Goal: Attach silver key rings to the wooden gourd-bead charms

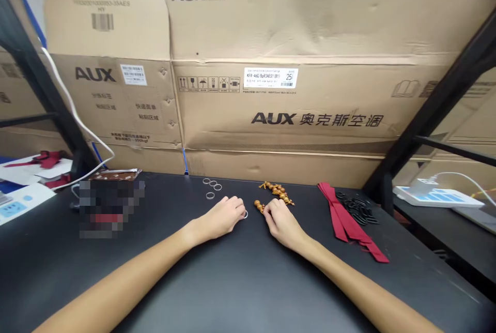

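Note:
Near the middle of the black table, my left hand (225,215) is closed on a thin silver ring (246,214), whose edge shows beyond the fingertips. To its right, my right hand (282,222) pinches a small brown gourd-shaped pendant (258,206) that looks like wood; part of it is behind the fingers. A small pile of similar gourd pendants (277,191) with yellowish cords lies just behind my right hand. Several more silver rings (213,183) lie flat behind my left hand, one of them apart from the rest.
Dark red ribbon strips (351,219) and a heap of black clasps or rings (357,208) lie at the right. A blurred dark item (110,203) stands at the left. Large cardboard panels (310,90) close off the back. A power strip (437,196) sits beyond the right post.

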Demonstrator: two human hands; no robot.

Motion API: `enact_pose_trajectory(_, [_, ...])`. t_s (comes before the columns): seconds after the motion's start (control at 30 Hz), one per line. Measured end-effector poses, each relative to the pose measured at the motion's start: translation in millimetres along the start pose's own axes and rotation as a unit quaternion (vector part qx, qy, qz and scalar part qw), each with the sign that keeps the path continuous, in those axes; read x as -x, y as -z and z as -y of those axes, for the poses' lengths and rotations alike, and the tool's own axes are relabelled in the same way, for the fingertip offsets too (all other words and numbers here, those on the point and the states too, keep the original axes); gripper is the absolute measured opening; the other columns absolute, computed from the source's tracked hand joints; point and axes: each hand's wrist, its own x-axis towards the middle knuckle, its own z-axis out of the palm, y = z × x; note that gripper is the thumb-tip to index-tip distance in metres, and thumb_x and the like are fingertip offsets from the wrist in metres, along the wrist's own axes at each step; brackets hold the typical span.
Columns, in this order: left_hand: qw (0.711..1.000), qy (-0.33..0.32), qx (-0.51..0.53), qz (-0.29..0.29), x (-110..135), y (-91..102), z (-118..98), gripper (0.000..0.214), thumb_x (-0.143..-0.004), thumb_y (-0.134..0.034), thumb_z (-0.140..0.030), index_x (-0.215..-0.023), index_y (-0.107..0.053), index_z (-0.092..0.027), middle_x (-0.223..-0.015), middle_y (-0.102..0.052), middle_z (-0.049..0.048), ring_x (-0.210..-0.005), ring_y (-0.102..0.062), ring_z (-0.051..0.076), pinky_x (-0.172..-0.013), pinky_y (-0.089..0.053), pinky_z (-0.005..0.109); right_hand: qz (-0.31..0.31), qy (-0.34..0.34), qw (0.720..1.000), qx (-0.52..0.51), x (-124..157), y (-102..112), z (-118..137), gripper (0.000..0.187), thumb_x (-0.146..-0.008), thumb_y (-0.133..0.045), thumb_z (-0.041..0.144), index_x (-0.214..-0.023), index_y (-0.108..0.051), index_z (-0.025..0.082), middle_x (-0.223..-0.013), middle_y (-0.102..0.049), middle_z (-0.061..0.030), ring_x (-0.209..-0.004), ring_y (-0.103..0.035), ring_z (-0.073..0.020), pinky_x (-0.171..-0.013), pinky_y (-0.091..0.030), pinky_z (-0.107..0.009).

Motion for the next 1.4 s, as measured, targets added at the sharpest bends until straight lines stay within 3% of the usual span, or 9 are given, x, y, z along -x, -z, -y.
enact_pose_trajectory(0.13, [1.000,0.003,0.007,0.006,1.1,0.9,-0.4,0.008,-0.095,-0.044,-0.014,-0.092,-0.052,-0.015,-0.094,-0.054,0.0084,-0.085,-0.052,0.021,-0.075,-0.041,0.032,-0.008,0.015,0.998,-0.052,1.1,-1.4,1.1,0.018,-0.094,-0.037,0.020,-0.078,-0.046,0.021,-0.082,-0.056,-0.0069,-0.077,-0.051,-0.0208,-0.074,-0.045,-0.034])
enact_pose_trajectory(0.4, [0.999,0.014,0.038,-0.012,0.8,12.2,-7.3,0.025,-0.100,-0.026,-0.017,-0.094,-0.050,-0.013,-0.095,-0.053,0.0115,-0.086,-0.051,0.022,-0.079,-0.043,0.035,-0.001,0.006,0.993,-0.119,3.1,-0.7,2.7,0.016,-0.096,-0.035,0.024,-0.085,-0.047,0.021,-0.081,-0.056,-0.0043,-0.074,-0.054,-0.0181,-0.070,-0.044,-0.031])
enact_pose_trajectory(0.6, [0.992,0.038,0.112,-0.040,2.2,9.1,-4.5,0.020,-0.099,-0.030,-0.020,-0.090,-0.048,-0.015,-0.092,-0.052,0.0095,-0.086,-0.051,0.021,-0.080,-0.044,0.036,0.007,0.030,0.978,-0.205,3.7,11.2,15.4,0.017,-0.097,-0.036,0.027,-0.086,-0.046,0.021,-0.079,-0.055,-0.0028,-0.070,-0.052,-0.0160,-0.067,-0.043,-0.028])
enact_pose_trajectory(0.83, [0.946,0.123,0.294,-0.067,-0.5,1.6,-9.7,0.020,-0.099,-0.030,-0.023,-0.086,-0.045,-0.018,-0.088,-0.050,0.0039,-0.077,-0.048,0.015,-0.076,-0.044,0.030,0.077,0.007,0.947,-0.311,1.9,17.4,20.7,0.021,-0.097,-0.039,0.033,-0.082,-0.047,0.021,-0.076,-0.054,0.0004,-0.070,-0.051,-0.0142,-0.068,-0.043,-0.027])
enact_pose_trajectory(1.03, [0.914,0.138,0.379,-0.051,-4.6,0.4,-17.9,0.025,-0.100,-0.030,-0.028,-0.083,-0.045,-0.018,-0.087,-0.049,0.0013,-0.077,-0.047,0.013,-0.076,-0.042,0.027,0.064,0.022,0.939,-0.338,0.9,19.0,22.6,0.024,-0.096,-0.043,0.035,-0.078,-0.049,0.020,-0.100,-0.056,-0.0054,-0.080,-0.053,-0.0146,-0.072,-0.045,-0.028])
enact_pose_trajectory(1.23, [0.896,0.140,0.420,-0.031,-5.3,3.3,-14.9,0.030,-0.100,-0.028,-0.033,-0.084,-0.048,-0.018,-0.089,-0.051,0.0012,-0.081,-0.048,0.013,-0.080,-0.043,0.027,0.093,-0.005,0.916,-0.391,0.7,16.8,30.1,0.023,-0.095,-0.045,0.038,-0.084,-0.053,0.020,-0.082,-0.057,-0.0018,-0.075,-0.054,-0.0150,-0.072,-0.046,-0.028])
enact_pose_trajectory(1.4, [0.884,0.167,0.437,-0.022,-7.2,6.3,-16.7,0.029,-0.098,-0.034,-0.035,-0.083,-0.052,-0.017,-0.088,-0.053,0.0013,-0.081,-0.052,0.013,-0.078,-0.043,0.027,0.070,-0.004,0.934,-0.349,2.5,12.9,28.7,0.022,-0.095,-0.044,0.036,-0.081,-0.050,0.021,-0.077,-0.054,-0.0004,-0.068,-0.052,-0.0138,-0.065,-0.045,-0.026])
